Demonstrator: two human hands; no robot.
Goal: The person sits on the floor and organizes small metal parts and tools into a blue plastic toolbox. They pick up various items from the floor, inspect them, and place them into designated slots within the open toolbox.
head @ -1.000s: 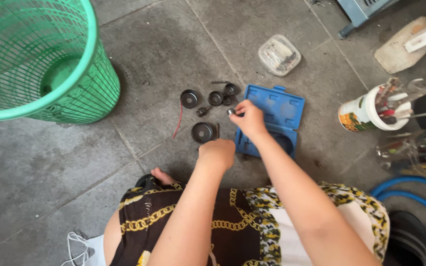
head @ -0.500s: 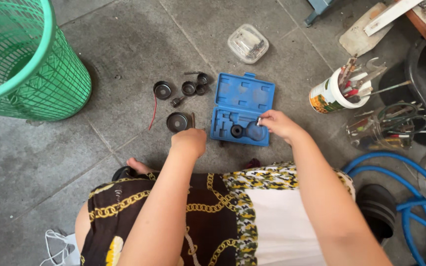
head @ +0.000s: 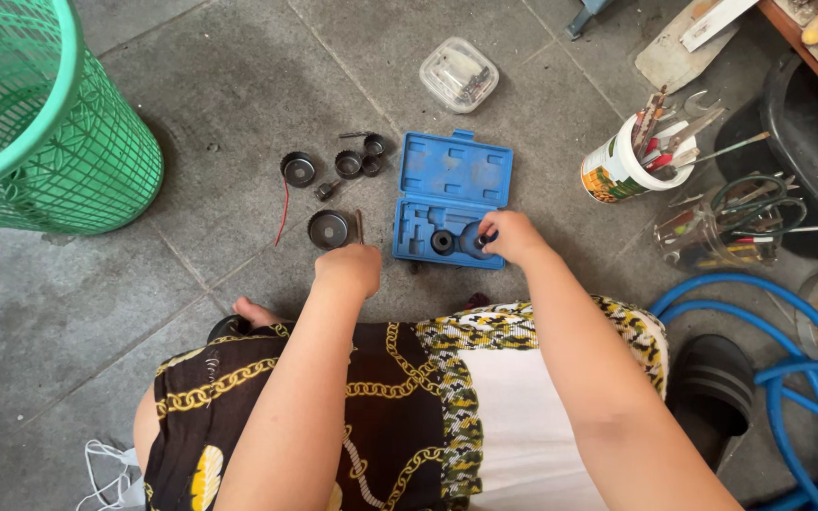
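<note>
An open blue plastic case (head: 453, 180) lies on the grey tiled floor. My right hand (head: 511, 235) rests on its near right corner, fingers pinched on a small metal piece over a round recess. A black round part (head: 442, 241) sits in the case beside it. My left hand (head: 350, 269) is closed into a fist on the floor left of the case, just below a black round hole saw cup (head: 328, 229). More dark hole saw cups (head: 297, 168) and small parts (head: 348, 164) lie scattered beyond it.
A green mesh basket (head: 44, 123) stands at far left. A clear lidded box (head: 459, 74) lies behind the case. A tub of tools (head: 622, 166), a jar of tools (head: 712, 232), blue hose (head: 788, 369) and a black sandal (head: 721, 388) are on the right.
My right hand carried the small metal piece from the case's left side to its right edge, then down onto the near right corner. The left fist stayed put. The view shifted right.
</note>
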